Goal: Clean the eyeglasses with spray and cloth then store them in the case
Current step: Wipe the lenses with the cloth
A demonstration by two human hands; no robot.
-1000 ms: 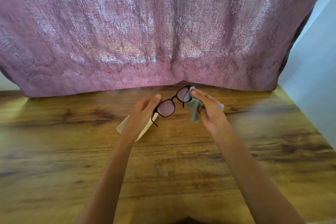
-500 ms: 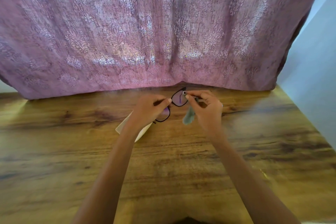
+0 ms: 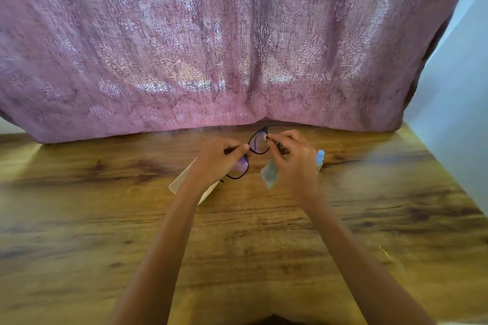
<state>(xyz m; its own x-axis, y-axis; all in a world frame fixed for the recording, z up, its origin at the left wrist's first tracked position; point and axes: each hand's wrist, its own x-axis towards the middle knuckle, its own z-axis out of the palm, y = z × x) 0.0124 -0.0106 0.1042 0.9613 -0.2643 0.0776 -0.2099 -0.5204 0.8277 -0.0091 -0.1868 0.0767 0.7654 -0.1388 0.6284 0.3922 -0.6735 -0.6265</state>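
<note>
Black-framed eyeglasses [image 3: 257, 144] with purple-tinted lenses are held above the wooden table [image 3: 237, 232] near its far edge. My left hand [image 3: 216, 163] grips the frame at its left lens. My right hand [image 3: 295, 158] pinches a pale grey-green cloth [image 3: 270, 174] against the right lens, and the rest of the cloth hangs below the fingers. A white glasses case [image 3: 182, 183] lies on the table under my left hand, mostly hidden. A small clear spray bottle [image 3: 320, 157] with a light blue top shows just behind my right hand.
A pink patterned curtain [image 3: 237, 47] hangs along the far edge of the table. A pale wall [image 3: 459, 113] borders the table on the right. Bare wood stretches between my arms and to both sides.
My hands have drawn closer together. The right hand gathered the cloth and moved its fingertips onto the right lens. The glasses tilted more upright.
</note>
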